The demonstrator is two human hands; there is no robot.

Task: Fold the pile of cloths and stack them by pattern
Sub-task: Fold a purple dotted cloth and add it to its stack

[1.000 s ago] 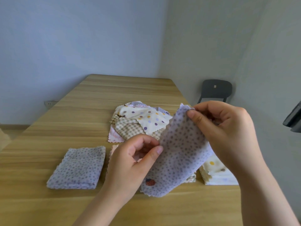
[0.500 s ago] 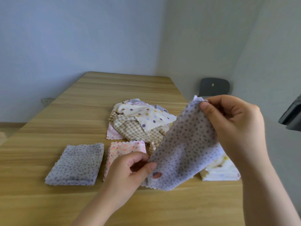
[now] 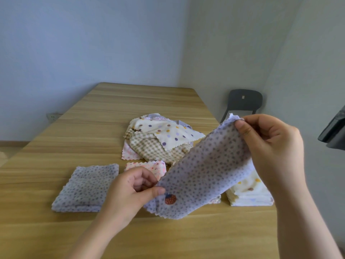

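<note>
I see a light wood-grain table running toward the corner of a room with pale blue-grey walls. A white wall socket sits low on the left, and a dark plastic chair stands past the table's far right corner. On the table, a loose pile of unfolded patterned cloths lies at centre. Nearer me are a folded lilac dotted stack on the left, a folded pink floral cloth just beside it, and a folded cream polka-dot stack on the right. The lilac dotted cloth with a strawberry patch is held above the table. The left hand pinches its lower end between thumb and fingers, and the right hand pinches its upper corner the same way. Compared with one second ago, the hands are farther apart and the cloth is drawn out longer. The left hand no longer covers the pink cloth. The stacks have not moved.
</note>
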